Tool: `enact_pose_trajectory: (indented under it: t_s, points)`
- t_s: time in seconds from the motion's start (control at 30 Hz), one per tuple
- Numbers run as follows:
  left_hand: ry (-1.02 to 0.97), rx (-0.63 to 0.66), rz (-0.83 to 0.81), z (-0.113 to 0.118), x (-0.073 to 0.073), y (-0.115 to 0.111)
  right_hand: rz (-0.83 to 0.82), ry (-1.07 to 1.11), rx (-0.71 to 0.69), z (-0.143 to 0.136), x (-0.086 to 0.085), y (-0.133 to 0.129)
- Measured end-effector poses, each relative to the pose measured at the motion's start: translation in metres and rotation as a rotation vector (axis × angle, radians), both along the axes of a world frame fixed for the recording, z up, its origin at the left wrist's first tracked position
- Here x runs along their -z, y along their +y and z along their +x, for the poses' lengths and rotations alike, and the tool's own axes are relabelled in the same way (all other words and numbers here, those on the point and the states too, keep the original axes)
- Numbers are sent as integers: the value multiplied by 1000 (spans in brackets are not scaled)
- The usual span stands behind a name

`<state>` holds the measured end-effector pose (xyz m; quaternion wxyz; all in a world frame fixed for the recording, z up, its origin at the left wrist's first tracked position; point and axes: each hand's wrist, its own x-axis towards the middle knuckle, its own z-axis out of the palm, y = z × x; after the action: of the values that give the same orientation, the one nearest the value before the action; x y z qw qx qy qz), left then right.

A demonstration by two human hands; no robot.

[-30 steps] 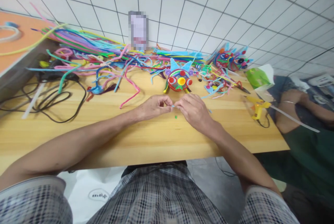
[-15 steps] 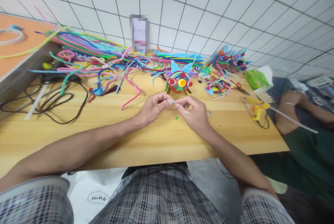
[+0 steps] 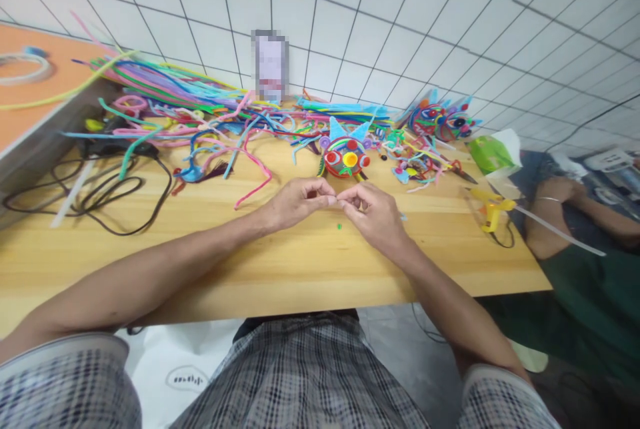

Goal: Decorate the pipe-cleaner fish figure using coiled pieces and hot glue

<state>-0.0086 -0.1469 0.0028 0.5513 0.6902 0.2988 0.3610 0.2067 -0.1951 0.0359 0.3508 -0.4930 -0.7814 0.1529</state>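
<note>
My left hand (image 3: 300,202) and my right hand (image 3: 371,212) meet fingertip to fingertip over the table, both closed in a pinch. Whatever they hold between them is hidden by the fingertips. Just beyond them stands a colourful pipe-cleaner mask figure (image 3: 345,160) with light blue pointed ears, red-and-white eyes and a yellow nose. A tiny green piece (image 3: 339,226) lies on the wood below my fingertips. Beside my right hand, a small light blue scrap (image 3: 403,217) rests on the table.
Loose pipe cleaners (image 3: 175,86) spread along the wall. Two similar figures (image 3: 440,119) stand at the back right. A yellow glue gun (image 3: 493,209) sits near the right edge, close to another person's arm (image 3: 555,216). Black cable (image 3: 125,202) coils at left. A phone-like, blurred object (image 3: 271,66) leans on the tiles.
A bluish-green bit that showed between my fingertips is now out of sight. My hands have barely moved, and the view has shifted slightly.
</note>
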Motion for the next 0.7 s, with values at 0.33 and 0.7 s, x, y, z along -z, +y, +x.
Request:
enact_pose_trajectory:
  t_s: [0.33, 0.7]
  points:
    - [243, -37, 290, -4, -17, -10, 203, -362, -133, 6, -9, -9]
    - [-125, -268, 222, 8, -67, -13, 235, 139, 43, -11, -52, 3]
